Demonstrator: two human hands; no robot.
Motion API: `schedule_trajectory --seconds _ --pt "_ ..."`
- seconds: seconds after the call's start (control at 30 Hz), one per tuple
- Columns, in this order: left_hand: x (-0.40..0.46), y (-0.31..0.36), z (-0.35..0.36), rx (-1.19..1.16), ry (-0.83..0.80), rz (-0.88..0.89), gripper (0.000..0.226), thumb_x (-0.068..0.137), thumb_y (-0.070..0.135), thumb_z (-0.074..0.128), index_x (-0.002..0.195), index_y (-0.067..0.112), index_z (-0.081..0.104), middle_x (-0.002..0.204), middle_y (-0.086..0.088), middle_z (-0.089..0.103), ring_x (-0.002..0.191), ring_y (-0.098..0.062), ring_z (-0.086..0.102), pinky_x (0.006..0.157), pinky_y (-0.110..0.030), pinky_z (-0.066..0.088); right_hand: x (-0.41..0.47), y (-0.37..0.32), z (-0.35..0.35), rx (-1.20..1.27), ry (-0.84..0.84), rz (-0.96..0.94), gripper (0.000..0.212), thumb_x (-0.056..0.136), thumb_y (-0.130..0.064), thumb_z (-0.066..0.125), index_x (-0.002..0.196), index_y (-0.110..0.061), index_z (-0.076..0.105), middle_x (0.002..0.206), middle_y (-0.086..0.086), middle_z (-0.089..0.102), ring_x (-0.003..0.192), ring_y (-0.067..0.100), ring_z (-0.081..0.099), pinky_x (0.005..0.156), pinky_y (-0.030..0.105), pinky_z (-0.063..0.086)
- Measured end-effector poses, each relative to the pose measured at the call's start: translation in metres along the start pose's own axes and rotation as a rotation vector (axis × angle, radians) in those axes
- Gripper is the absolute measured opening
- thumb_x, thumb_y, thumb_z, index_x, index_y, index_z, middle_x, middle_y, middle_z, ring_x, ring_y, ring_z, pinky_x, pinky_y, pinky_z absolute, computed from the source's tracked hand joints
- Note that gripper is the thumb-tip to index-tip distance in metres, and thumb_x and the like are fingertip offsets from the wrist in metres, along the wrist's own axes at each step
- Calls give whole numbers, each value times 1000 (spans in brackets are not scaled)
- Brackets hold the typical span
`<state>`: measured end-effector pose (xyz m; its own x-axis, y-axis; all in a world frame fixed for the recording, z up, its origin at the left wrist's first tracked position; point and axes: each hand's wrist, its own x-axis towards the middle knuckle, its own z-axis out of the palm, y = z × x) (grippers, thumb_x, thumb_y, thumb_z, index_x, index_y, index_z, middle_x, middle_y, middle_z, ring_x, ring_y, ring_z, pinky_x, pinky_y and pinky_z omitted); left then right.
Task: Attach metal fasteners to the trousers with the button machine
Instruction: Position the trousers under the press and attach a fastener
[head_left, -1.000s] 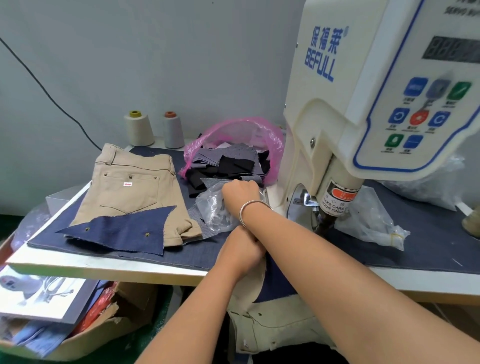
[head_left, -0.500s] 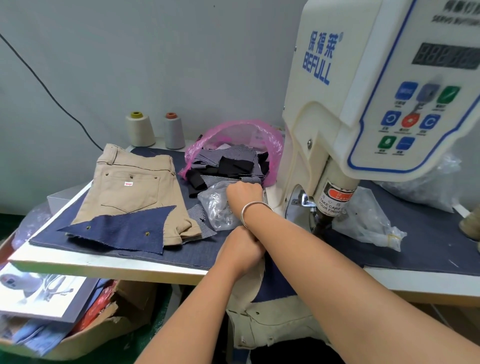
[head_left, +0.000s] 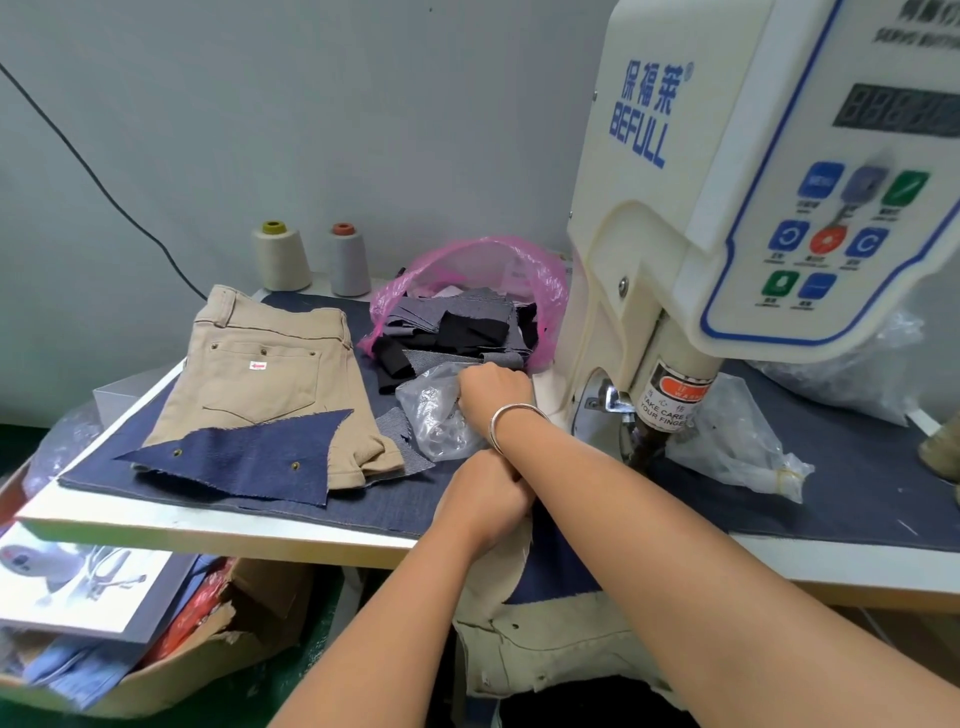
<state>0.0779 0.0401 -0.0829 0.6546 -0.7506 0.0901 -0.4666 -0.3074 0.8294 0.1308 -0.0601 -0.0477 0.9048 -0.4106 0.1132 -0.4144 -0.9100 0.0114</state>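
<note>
Beige trousers (head_left: 540, 644) hang over the table's front edge, below the cream button machine (head_left: 675, 234). My left hand (head_left: 483, 499) is closed on a fold of their fabric at the edge. My right hand (head_left: 493, 389), with a silver bangle on the wrist, crosses above the left and reaches into a clear plastic bag (head_left: 436, 415) of small metal fasteners. Its fingertips are hidden inside the bag. The machine's press head (head_left: 660, 415), with a red warning label, stands just right of both hands.
Another folded pair of beige trousers (head_left: 260, 374) lies at the left under a blue denim scrap (head_left: 249, 457). Behind are a pink bag of fabric scraps (head_left: 467, 312) and two thread cones (head_left: 280, 257). A second clear bag (head_left: 737, 441) lies right of the press. A cardboard box (head_left: 208, 644) sits below the table.
My right hand has stayed in the clear bag, shifting only slightly. My left hand keeps its hold on the trousers.
</note>
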Motion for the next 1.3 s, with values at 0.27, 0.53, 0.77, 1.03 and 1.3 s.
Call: schedule_trajectory --seconds 0.27,0.53,0.77,1.03,1.3 --pt "-1 2 0 64 -30 71 17 66 34 42 50 29 48 58 2 51 65 -35 52 57 -40 42 -13 4 -8 378 114 82 14 89 -20 50 91 -16 64 91 6 68 85 28 62 67 30 44" --pt "-1 -3 -1 0 -17 136 20 75 42 45 57 37 53 54 12 53 51 -8 40 53 -32 34 -67 15 -34 1098 304 158 13 79 -20 69 73 -28 60 69 -13 66 67 -4 61 65 11 47" --pt "1 -7 3 -37 -49 151 17 73 27 47 72 17 61 67 -5 62 67 -29 56 63 -49 49 -169 34 -41 1428 177 163 11 68 -24 72 71 -29 63 69 3 72 76 18 71 78 33 56" --pt "1 -7 4 -28 1 172 29 79 31 46 56 17 36 50 10 37 51 -9 34 57 -33 30 -210 103 -37 1552 202 431 22 79 -10 71 69 -29 71 67 1 69 63 11 63 60 22 49" --pt "1 -6 4 -11 14 179 29 80 30 47 56 17 36 50 9 35 52 -8 32 57 -33 29 -188 116 -36 1470 47 390 9 83 -24 69 76 -29 72 53 -15 56 48 -1 47 52 15 35"
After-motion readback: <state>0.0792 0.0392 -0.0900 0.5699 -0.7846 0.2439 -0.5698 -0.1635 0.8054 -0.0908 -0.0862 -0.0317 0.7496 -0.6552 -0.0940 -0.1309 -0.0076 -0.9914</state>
